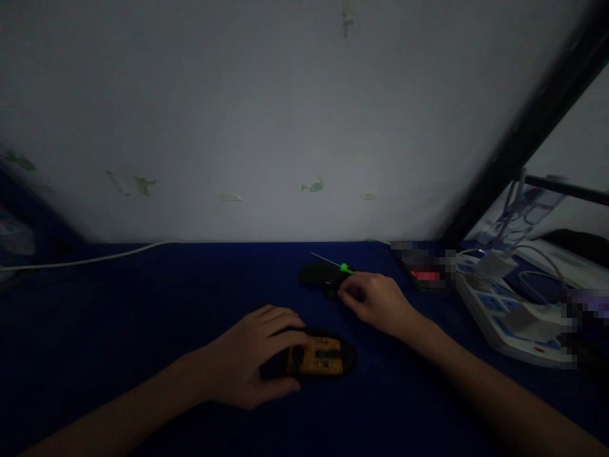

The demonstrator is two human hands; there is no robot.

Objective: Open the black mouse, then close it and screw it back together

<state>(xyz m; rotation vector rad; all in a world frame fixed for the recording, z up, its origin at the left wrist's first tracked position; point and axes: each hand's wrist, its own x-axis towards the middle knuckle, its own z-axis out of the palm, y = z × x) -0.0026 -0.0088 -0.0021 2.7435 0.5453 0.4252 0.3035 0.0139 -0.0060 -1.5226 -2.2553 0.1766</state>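
Observation:
Low in the middle lies an opened computer mouse, its yellow-brown circuit board showing in a dark base. My left hand grips its left end, thumb on the near side and fingers over the far side. Beyond it is a black mouse shell. A thin screwdriver with a green handle slants over the shell, its shaft pointing up and left; the handle's far end is hidden behind my right hand. That hand's thumb and fingers are pinched together beside the shell, and what they hold is too dark to make out.
A dark blue cloth covers the table up to a white wall. At right are a white power strip with plugs and cables, and a dark item with a red patch. A white cable runs along the back left.

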